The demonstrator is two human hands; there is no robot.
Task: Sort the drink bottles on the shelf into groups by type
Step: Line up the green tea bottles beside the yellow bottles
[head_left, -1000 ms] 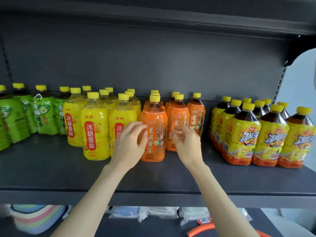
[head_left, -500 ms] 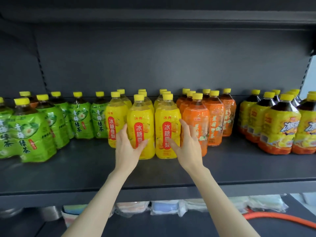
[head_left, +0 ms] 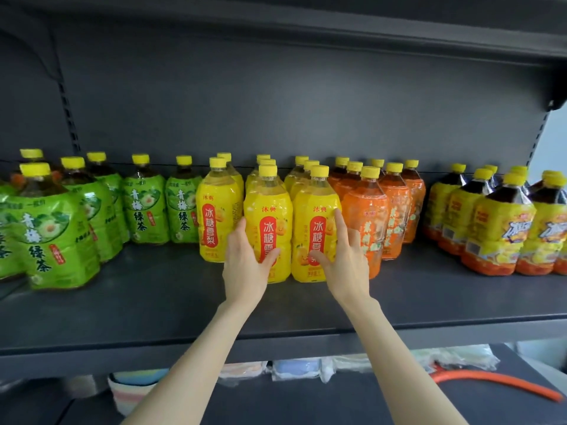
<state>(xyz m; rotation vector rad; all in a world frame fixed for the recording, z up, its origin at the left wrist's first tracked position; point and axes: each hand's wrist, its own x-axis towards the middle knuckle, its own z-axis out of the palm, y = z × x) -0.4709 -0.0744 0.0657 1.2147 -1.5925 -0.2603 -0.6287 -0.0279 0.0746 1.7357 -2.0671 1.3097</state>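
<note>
On the dark shelf [head_left: 147, 305] the bottles stand in colour groups: green tea bottles [head_left: 52, 237] at the left, yellow pear-drink bottles [head_left: 214, 216] in the middle, orange bottles [head_left: 365, 219] beside them, and dark iced-tea bottles with yellow labels [head_left: 497, 231] at the right. My left hand [head_left: 247, 268] lies against the left side of a front yellow bottle [head_left: 271, 210], thumb across its label. My right hand [head_left: 348, 262] touches the right side of the neighbouring front yellow bottle [head_left: 316, 207], index finger pointing up. Both hands' fingers are fairly straight.
The shelf's back wall and the upper shelf board [head_left: 306, 29] close off the space above. Bare shelf surface lies in front of the bottles. Below the shelf are folded cloths [head_left: 294, 369], a striped basket [head_left: 129, 391] and an orange hose [head_left: 497, 381].
My hands left the front orange bottle and moved left to the two front yellow bottles, then closed in against their outer sides. The view also swung left.
</note>
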